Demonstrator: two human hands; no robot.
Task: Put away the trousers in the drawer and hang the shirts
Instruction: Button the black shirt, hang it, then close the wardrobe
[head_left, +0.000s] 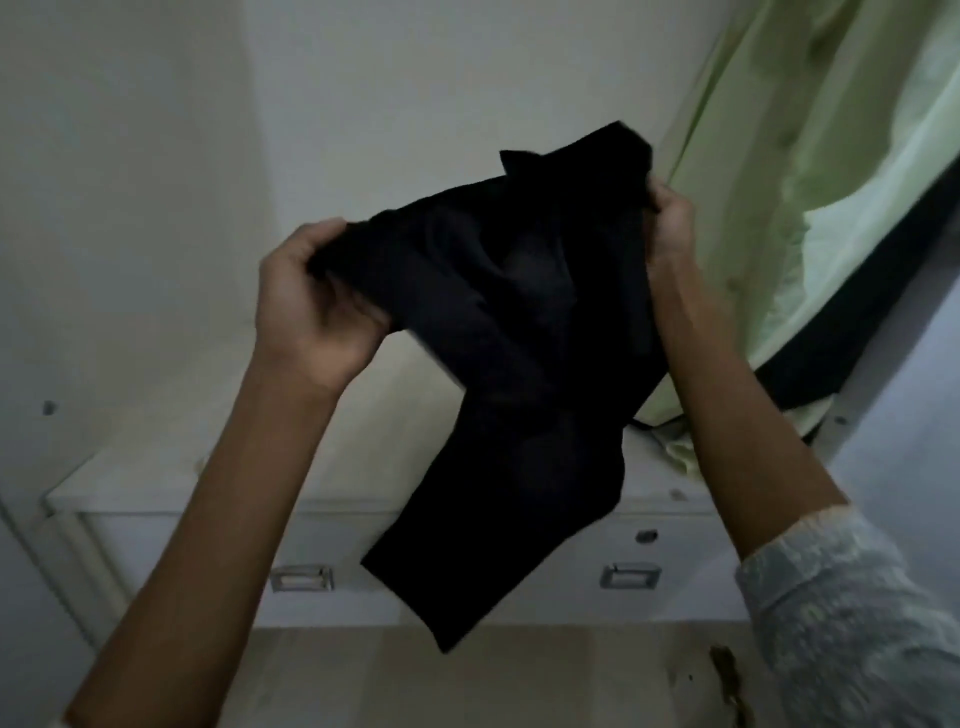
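Head view: your left grip (317, 301) and right grip (670, 228) each clutch an upper edge of a black garment (509, 322), fingers curled into the cloth. It hangs in the air between them, its lower end dangling before the closed drawers (208, 566). A pale green shirt (810, 171) hangs just beside your right grip.

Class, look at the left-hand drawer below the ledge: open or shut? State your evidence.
Shut: the drawer front sits flush beneath the ledge, with no gap or interior visible.
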